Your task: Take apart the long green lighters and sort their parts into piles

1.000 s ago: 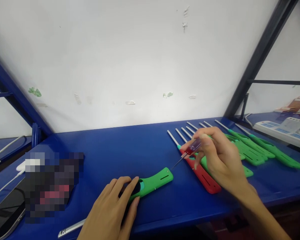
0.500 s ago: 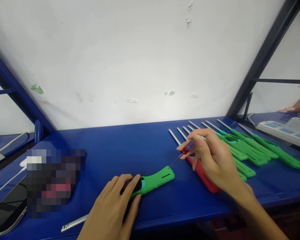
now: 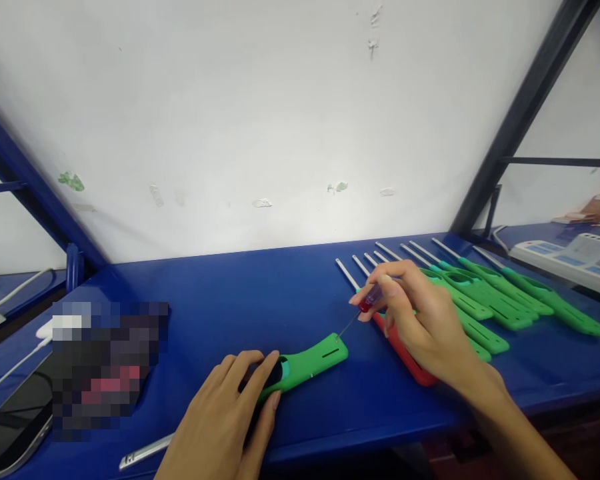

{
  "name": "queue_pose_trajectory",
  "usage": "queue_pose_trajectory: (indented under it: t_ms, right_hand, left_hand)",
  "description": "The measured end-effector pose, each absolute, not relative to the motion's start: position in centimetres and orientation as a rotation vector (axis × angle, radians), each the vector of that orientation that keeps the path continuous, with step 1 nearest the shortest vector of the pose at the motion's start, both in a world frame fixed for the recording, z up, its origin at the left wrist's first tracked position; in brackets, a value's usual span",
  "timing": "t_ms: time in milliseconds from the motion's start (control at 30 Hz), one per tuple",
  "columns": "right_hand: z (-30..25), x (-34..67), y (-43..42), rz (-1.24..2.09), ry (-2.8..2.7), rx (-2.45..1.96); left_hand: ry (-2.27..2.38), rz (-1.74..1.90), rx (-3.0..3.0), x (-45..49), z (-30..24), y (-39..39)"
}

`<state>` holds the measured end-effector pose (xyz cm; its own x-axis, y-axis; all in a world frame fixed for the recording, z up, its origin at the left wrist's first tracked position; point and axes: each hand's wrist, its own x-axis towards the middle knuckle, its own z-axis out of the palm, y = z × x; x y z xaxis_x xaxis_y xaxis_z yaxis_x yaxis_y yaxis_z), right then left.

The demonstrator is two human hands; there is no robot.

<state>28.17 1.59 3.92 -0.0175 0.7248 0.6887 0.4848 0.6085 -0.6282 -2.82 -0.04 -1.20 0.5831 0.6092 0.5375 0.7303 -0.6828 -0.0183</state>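
A green utility lighter (image 3: 313, 363) lies on the blue tabletop, its metal nozzle (image 3: 145, 452) pointing left toward me. My left hand (image 3: 225, 407) is closed over its middle, fingers and thumb on either side of the trigger opening. In my right hand (image 3: 420, 313) is a small screwdriver (image 3: 373, 297) with a red and clear handle, pinched between thumb and fingers. The screwdriver's tip meets the lighter's right end at a small hole. A red utility lighter (image 3: 405, 353) lies under my right hand, partly hidden by it.
Several green utility lighters (image 3: 500, 300) lie side by side at the right, nozzles toward the wall (image 3: 280, 120). A white power strip (image 3: 565, 260) is at the far right. On the left are a phone (image 3: 17, 413), a white cable (image 3: 15, 367) and a blurred-out dark item (image 3: 113, 373).
The view has shifted very slightly. My right hand's fingers and the screwdriver handle have moved a little to the left, with the tip still at the lighter's end. My left hand keeps its hold.
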Motion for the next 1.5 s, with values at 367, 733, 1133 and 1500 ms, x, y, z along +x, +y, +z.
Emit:
queue_pose_trajectory:
  t_ms: [367,733,1133,1500]
  right_hand:
    - [4.0,28.4,1.2,0.248,-1.682,-1.032]
    - [4.2,26.3,0.7,0.183,-1.77,-0.913]
    - [3.9,25.9,1.1,0.151,-1.767,-1.001]
    - [3.8,25.7,1.0,0.223,-1.844,-0.834]
  left_hand:
    - [-1.102,-0.754,-2.576,-2.8,-1.1,-0.2]
    - [-1.12,-0.774,-2.567,-2.9,-1.6,0.1]
    - [-1.109,-0.788,-2.584,-2.8,-1.2,0.1]
    - [-1.103,-0.74,-2.594,-2.5,-1.2,0.0]
